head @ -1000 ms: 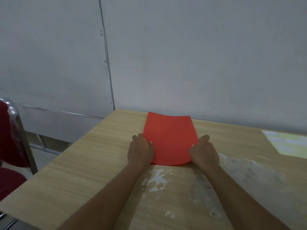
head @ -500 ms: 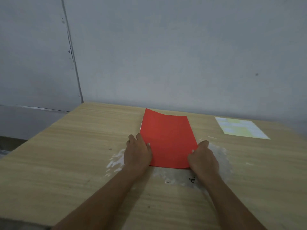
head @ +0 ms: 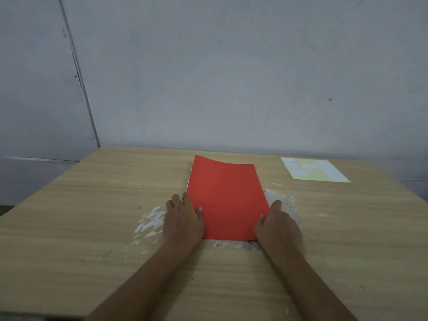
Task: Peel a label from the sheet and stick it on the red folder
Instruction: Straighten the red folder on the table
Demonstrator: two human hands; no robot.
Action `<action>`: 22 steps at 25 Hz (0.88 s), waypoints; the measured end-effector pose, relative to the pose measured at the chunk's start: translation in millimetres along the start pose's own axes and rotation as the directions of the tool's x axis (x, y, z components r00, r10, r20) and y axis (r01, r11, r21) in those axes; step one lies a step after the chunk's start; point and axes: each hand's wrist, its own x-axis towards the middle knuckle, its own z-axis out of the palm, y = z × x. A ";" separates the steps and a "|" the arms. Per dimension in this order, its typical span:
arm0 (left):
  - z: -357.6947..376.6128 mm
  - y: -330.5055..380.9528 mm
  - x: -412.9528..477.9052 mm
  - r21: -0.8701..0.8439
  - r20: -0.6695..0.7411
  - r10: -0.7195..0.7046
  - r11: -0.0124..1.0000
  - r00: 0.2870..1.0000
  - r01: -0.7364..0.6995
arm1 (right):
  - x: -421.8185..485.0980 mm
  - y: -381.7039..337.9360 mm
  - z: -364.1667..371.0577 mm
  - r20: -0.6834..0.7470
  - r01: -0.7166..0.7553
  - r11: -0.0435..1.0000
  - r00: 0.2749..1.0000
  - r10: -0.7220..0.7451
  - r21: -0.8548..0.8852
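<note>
Head view — L hand (head: 183, 218) and R hand (head: 276, 225) laid flat at near corners of red folder (head: 225, 198), fingers straight, thumbs on top. Folder centred on table (head: 92, 205); label sheet (head: 315, 170) far right — placement unchanged vs 0.5 s ago.

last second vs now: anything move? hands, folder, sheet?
Only the view moved: the head turned right, so the chair at left dropped out and the label sheet came fully into view, far right on the table. Both the left hand and right hand stay at the red folder, at its near corners, thumbs on it. Nothing taken or let go; the folder has not shifted.
</note>
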 end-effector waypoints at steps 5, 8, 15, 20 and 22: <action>-1.2 -3.0 1.7 0.091 0.009 0.029 0.995 1.000 -0.029 | -1.9 0.4 -1.6 0.011 0.036 0.994 0.999 -0.035 -0.106; -2.9 -2.3 6.7 0.056 -0.010 0.070 0.996 0.997 -0.070 | 0.6 2.5 2.5 -0.021 0.078 0.973 0.996 -0.085 -0.217; 10.3 9.6 6.2 0.018 0.127 0.381 0.922 0.916 -0.386 | 5.4 7.9 27.6 0.189 0.223 0.975 0.957 -0.218 -0.004; 18.3 6.4 3.8 0.086 0.173 0.390 0.909 0.904 -0.408 | 8.5 11.8 32.8 0.210 0.232 0.973 0.952 -0.224 -0.011; 17.9 7.3 3.5 0.087 0.182 0.388 0.909 0.903 -0.408 | 8.2 12.0 33.2 0.209 0.230 0.973 0.952 -0.223 -0.008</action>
